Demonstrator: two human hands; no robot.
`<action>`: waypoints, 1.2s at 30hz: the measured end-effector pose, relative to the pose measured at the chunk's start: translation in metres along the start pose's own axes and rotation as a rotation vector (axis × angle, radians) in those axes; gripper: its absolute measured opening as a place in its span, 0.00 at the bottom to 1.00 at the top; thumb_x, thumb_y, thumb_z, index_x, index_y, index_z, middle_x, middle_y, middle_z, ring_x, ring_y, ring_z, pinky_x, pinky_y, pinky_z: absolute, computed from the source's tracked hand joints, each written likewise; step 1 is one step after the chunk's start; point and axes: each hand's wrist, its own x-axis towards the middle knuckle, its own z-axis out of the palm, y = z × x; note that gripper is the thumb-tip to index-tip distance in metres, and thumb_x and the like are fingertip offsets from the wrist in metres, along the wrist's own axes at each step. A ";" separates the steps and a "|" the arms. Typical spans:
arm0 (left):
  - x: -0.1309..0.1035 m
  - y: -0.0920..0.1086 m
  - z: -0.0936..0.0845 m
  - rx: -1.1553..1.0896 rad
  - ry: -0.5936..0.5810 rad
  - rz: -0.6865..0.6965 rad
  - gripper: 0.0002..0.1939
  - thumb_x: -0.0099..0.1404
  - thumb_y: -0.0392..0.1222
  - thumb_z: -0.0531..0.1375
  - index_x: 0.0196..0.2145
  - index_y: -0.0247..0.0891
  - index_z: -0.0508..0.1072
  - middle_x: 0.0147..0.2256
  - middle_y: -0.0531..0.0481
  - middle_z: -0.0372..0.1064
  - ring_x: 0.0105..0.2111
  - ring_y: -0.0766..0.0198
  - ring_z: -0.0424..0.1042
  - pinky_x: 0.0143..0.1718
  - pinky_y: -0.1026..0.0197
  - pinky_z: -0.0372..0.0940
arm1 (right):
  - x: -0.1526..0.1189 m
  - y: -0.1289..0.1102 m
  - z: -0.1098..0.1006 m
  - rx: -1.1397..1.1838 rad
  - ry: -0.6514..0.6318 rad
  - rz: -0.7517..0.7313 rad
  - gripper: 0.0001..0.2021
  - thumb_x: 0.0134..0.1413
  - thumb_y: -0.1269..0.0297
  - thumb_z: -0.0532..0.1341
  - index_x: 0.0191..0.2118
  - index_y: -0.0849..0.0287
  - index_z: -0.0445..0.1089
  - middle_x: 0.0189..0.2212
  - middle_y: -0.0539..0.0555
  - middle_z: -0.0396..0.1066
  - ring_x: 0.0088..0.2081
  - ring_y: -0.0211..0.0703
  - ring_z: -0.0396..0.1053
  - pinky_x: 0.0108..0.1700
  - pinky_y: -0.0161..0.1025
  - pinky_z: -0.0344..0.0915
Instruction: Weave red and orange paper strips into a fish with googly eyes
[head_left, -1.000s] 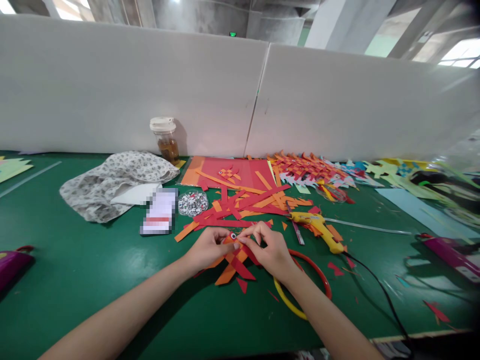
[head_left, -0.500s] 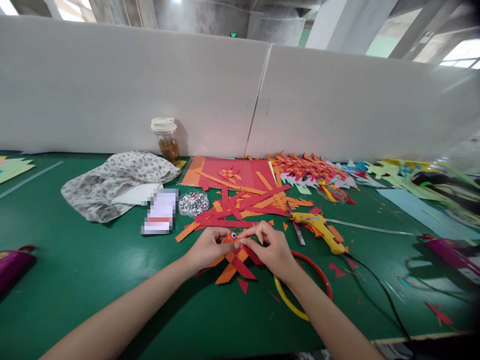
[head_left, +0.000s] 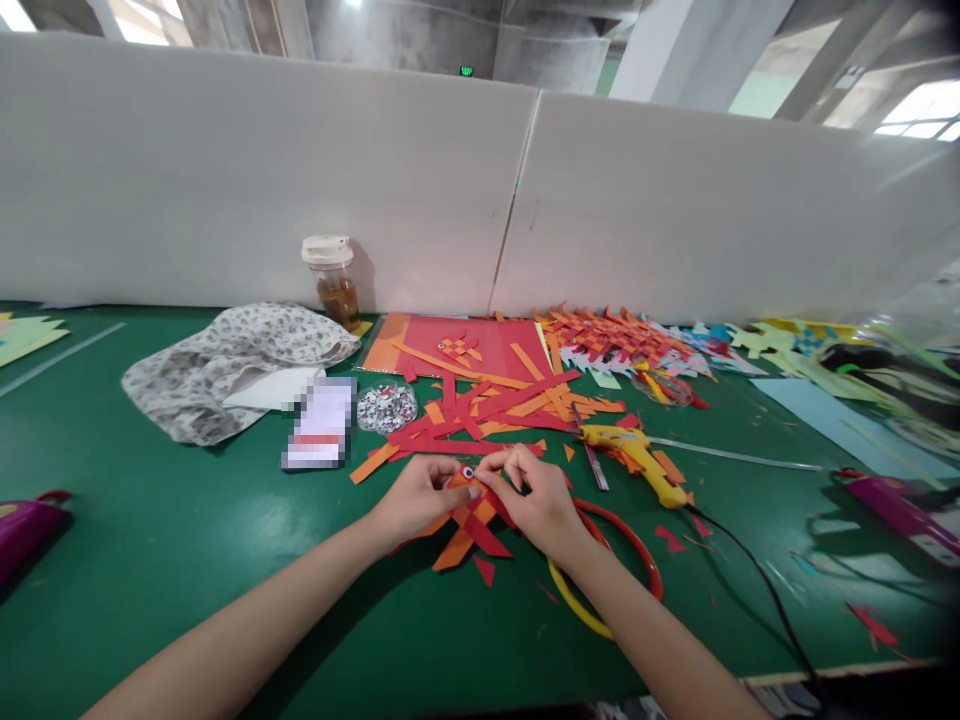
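A paper fish (head_left: 472,525) woven from red and orange strips is held low over the green table, its strip ends spreading toward me. My left hand (head_left: 424,500) pinches its left side, thumb on top. A round googly eye (head_left: 468,473) sits on its head, between my two thumbs. From the right, my right hand (head_left: 536,500) has thumb and forefinger closed at the fish's head, right beside the eye; the fingertips cover part of the paper. Just beyond my hands lies a pile of red and orange paper strips (head_left: 480,410).
A yellow glue gun (head_left: 637,455) with a black cord lies right of the strips. Red and yellow rings (head_left: 652,565) lie by my right wrist. A dish of googly eyes (head_left: 387,407), a phone (head_left: 321,425), a patterned cloth (head_left: 195,375) and a lidded cup (head_left: 334,285) stand left.
My right thumb and forefinger have shifted slightly up and left along the fish's head, closer to the eye. My left hand and the fish have barely moved.
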 end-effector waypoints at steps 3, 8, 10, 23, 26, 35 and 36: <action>-0.001 0.002 0.000 -0.008 0.001 -0.010 0.16 0.49 0.51 0.64 0.24 0.33 0.70 0.20 0.56 0.58 0.21 0.72 0.54 0.23 0.67 0.48 | 0.001 0.000 0.000 0.033 0.002 0.012 0.17 0.54 0.63 0.58 0.22 0.54 0.46 0.31 0.52 0.75 0.34 0.41 0.71 0.35 0.37 0.64; 0.001 0.003 0.000 -0.061 -0.001 -0.007 0.15 0.49 0.50 0.64 0.24 0.33 0.70 0.21 0.56 0.58 0.21 0.72 0.53 0.23 0.67 0.47 | 0.002 -0.001 -0.005 0.112 -0.020 0.047 0.18 0.52 0.64 0.60 0.23 0.54 0.46 0.31 0.52 0.76 0.35 0.43 0.72 0.37 0.39 0.64; 0.002 0.002 0.000 -0.060 -0.005 -0.005 0.15 0.50 0.49 0.64 0.25 0.33 0.70 0.21 0.56 0.59 0.22 0.71 0.54 0.23 0.67 0.48 | 0.002 -0.002 -0.005 0.114 -0.028 0.054 0.18 0.52 0.64 0.60 0.23 0.54 0.46 0.31 0.52 0.76 0.35 0.43 0.72 0.38 0.40 0.64; 0.000 0.002 0.005 -0.107 -0.013 -0.010 0.15 0.49 0.48 0.65 0.25 0.32 0.71 0.21 0.55 0.62 0.21 0.71 0.57 0.24 0.67 0.50 | -0.001 0.006 0.002 -0.063 -0.092 0.022 0.14 0.51 0.65 0.57 0.23 0.54 0.48 0.26 0.50 0.71 0.29 0.39 0.68 0.29 0.34 0.60; -0.001 0.007 0.010 -0.194 -0.043 0.001 0.15 0.47 0.48 0.66 0.26 0.32 0.72 0.23 0.53 0.66 0.24 0.69 0.62 0.27 0.66 0.55 | -0.003 0.007 0.004 -0.134 -0.151 0.019 0.13 0.47 0.66 0.59 0.24 0.54 0.49 0.22 0.47 0.67 0.24 0.38 0.64 0.25 0.33 0.57; -0.003 0.010 0.006 -0.234 0.005 -0.011 0.14 0.49 0.48 0.66 0.28 0.34 0.74 0.26 0.51 0.70 0.26 0.67 0.66 0.31 0.65 0.60 | 0.005 0.003 -0.002 -0.004 0.211 0.058 0.15 0.52 0.63 0.59 0.26 0.53 0.48 0.29 0.52 0.73 0.34 0.43 0.71 0.37 0.40 0.65; -0.003 0.009 0.006 -0.217 0.009 -0.011 0.15 0.49 0.49 0.66 0.27 0.33 0.74 0.26 0.51 0.70 0.26 0.67 0.66 0.30 0.65 0.60 | 0.006 0.004 -0.003 -0.006 0.275 0.050 0.14 0.52 0.62 0.59 0.27 0.54 0.50 0.29 0.52 0.72 0.34 0.43 0.71 0.38 0.40 0.65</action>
